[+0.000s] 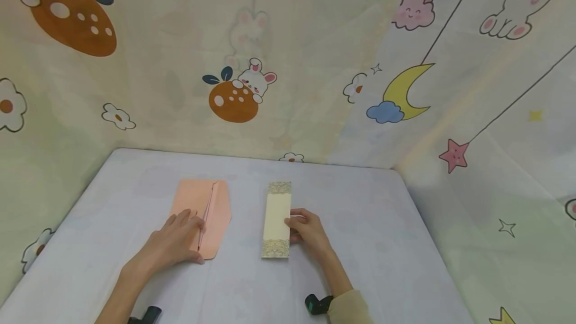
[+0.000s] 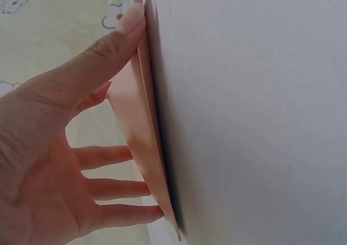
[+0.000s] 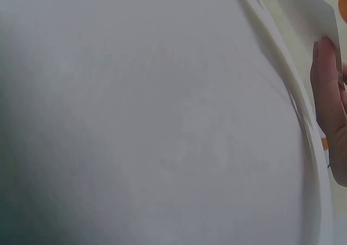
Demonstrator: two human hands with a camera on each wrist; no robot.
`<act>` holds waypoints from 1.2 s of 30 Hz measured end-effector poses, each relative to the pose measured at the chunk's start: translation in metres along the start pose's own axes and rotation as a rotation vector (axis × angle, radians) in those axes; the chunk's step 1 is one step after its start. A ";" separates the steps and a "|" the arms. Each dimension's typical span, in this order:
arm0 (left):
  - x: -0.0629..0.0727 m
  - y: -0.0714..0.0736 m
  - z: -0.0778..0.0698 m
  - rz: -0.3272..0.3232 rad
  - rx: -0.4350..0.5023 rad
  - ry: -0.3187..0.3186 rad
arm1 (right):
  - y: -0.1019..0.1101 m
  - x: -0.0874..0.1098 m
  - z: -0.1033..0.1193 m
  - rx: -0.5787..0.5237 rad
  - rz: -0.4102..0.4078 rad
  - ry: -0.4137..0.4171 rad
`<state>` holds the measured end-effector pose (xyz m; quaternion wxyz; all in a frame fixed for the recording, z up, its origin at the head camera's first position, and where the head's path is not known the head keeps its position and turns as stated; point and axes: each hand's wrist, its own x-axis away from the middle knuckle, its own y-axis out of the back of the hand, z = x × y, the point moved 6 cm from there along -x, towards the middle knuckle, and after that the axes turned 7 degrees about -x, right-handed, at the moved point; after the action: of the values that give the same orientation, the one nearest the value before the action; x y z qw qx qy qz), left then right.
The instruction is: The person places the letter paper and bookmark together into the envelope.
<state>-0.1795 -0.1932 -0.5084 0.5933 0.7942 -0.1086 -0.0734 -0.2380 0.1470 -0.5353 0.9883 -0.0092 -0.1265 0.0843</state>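
Observation:
A peach envelope (image 1: 220, 214) with a long flap seam lies on the table at the left. My left hand (image 1: 175, 239) rests on it, fingers spread over the paper and thumb at the near edge. The left wrist view shows the thumb and fingertips touching the envelope (image 2: 143, 126) side-on. To its right is a narrow cream card (image 1: 275, 216) with lace-patterned bands at both ends. My right hand (image 1: 310, 231) pinches the card's right edge, thumb on top and the other fingers partly hidden behind. In the right wrist view, only part of the right hand (image 3: 328, 98) shows.
The white-covered table (image 1: 373, 244) ends at a back edge against a printed cloth backdrop (image 1: 306, 89). Cloth walls also stand left and right. Dark wrist devices (image 1: 318, 305) sit at both wrists.

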 end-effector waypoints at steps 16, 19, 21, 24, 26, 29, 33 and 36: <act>0.001 0.002 0.000 -0.012 0.002 0.002 | -0.033 -0.007 0.003 0.001 0.084 0.002; 0.001 0.001 0.000 -0.010 0.000 0.008 | -0.041 -0.009 0.003 -0.008 0.105 0.003; 0.001 0.001 0.000 -0.011 0.001 0.012 | -0.046 -0.010 0.003 -0.013 0.118 0.006; 0.000 0.002 -0.001 -0.011 0.004 0.009 | -0.054 -0.012 0.003 -0.010 0.132 -0.002; 0.000 0.002 -0.001 -0.011 0.008 0.007 | -0.060 -0.013 0.003 -0.004 0.141 -0.005; 0.000 0.002 -0.002 -0.007 0.013 0.007 | -0.068 -0.014 0.002 0.008 0.151 -0.013; 0.000 0.003 -0.002 -0.001 0.015 0.012 | -0.077 -0.016 0.001 0.012 0.159 -0.013; -0.001 0.002 -0.002 -0.003 0.017 0.013 | -0.083 -0.017 0.001 0.009 0.166 -0.012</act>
<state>-0.1798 -0.1916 -0.5055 0.5873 0.7997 -0.1043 -0.0680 -0.2407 0.0627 -0.5352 0.9771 -0.0147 -0.1310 0.1668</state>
